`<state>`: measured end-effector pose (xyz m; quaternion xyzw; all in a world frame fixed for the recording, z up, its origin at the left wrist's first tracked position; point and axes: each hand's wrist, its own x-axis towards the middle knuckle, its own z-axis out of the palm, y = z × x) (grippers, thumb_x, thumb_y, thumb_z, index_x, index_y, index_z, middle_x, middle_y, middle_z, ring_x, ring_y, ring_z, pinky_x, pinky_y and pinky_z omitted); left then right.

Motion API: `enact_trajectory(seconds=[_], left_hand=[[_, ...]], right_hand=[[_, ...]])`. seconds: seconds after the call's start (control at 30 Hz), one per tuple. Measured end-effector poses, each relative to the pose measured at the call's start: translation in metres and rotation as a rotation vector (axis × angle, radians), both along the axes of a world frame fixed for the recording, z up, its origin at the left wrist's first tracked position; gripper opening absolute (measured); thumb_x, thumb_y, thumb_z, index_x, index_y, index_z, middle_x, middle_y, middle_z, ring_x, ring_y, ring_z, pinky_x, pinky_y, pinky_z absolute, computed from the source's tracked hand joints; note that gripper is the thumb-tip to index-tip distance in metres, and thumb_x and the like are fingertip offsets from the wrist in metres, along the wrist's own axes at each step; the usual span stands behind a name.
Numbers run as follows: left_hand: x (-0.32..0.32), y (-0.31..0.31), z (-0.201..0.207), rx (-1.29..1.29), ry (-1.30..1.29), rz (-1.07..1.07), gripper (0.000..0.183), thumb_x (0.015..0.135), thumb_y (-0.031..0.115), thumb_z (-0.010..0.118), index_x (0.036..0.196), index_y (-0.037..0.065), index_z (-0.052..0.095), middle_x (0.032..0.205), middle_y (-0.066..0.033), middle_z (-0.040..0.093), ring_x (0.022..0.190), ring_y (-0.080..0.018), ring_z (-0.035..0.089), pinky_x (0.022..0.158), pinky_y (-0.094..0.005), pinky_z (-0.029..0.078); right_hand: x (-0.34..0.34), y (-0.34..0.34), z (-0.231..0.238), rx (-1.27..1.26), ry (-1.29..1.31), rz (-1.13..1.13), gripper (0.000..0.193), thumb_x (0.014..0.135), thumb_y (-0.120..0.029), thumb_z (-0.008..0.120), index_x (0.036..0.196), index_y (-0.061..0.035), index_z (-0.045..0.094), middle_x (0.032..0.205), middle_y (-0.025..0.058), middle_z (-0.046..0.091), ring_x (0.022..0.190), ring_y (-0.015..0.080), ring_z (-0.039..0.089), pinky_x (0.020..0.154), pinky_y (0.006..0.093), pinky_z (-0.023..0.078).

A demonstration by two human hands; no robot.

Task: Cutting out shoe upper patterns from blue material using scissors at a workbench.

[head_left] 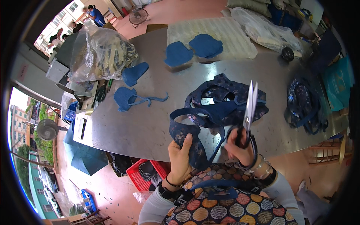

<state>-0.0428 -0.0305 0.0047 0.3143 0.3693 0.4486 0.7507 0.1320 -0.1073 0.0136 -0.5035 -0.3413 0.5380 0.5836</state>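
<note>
My left hand [180, 159] pinches a dark blue patterned fabric piece with blue trim [185, 133] at the near edge of the grey metal table [142, 123]. The fabric runs up into a bunched dark floral garment [221, 101] lying on the table. My right hand [240, 148] grips the black handles of large silver scissors [250, 103], blades nearly together and pointing away from me over the garment. Bangles and a dark band sit on my right wrist.
Blue cut fabric pieces [133, 73] [127, 98] [178, 53] [206, 45] lie across the table. A plastic bag of cloth [99, 52] stands far left, another dark floral bundle [303, 105] at the right. A red crate [144, 174] sits below the table edge. People stand far off at the top left.
</note>
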Motion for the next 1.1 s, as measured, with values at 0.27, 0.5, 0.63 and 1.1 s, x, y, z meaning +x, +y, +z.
enact_trajectory(seconds=[0.27,0.5,0.63,1.1], left_hand=[[0.014,0.040,0.027,-0.010,-0.192,0.072,0.018,0.088,0.011,0.053,0.100,-0.001,0.054,0.094,-0.0078,0.061,0.079,-0.0141,0.061,0.068,-0.0232,0.052],[0.021,0.032,0.044,0.015,-0.166,0.047,0.022,0.086,0.008,0.054,0.106,-0.001,0.050,0.093,-0.0074,0.060,0.079,-0.0143,0.061,0.070,-0.0245,0.051],[0.027,0.015,0.055,0.055,-0.151,-0.006,0.027,0.085,0.004,0.054,0.111,-0.001,0.048,0.095,-0.0085,0.059,0.080,-0.0160,0.061,0.072,-0.0265,0.051],[-0.011,0.006,0.052,0.234,-0.036,-0.157,0.029,0.071,0.011,0.070,0.085,0.002,0.046,0.072,-0.0054,0.049,0.055,-0.0121,0.047,0.043,-0.0229,0.040]], right_hand=[[0.011,-0.051,-0.022,-0.059,-0.320,0.657,0.039,0.073,-0.024,0.072,0.093,-0.0035,0.046,0.073,0.0001,0.049,0.066,0.0094,0.046,0.061,0.0228,0.040],[-0.003,-0.046,-0.050,-0.182,-0.331,0.880,0.045,0.077,-0.035,0.068,0.095,0.0000,0.046,0.074,0.0033,0.051,0.069,0.0112,0.048,0.062,0.0246,0.042],[-0.018,-0.026,-0.048,-0.341,0.111,0.716,0.041,0.076,-0.030,0.069,0.095,-0.0027,0.045,0.081,0.0025,0.050,0.075,0.0085,0.049,0.066,0.0230,0.045],[0.011,-0.027,0.014,0.133,0.008,0.814,0.073,0.069,-0.017,0.073,0.130,-0.0074,0.033,0.110,0.0044,0.047,0.082,0.0110,0.044,0.073,0.0247,0.040]])
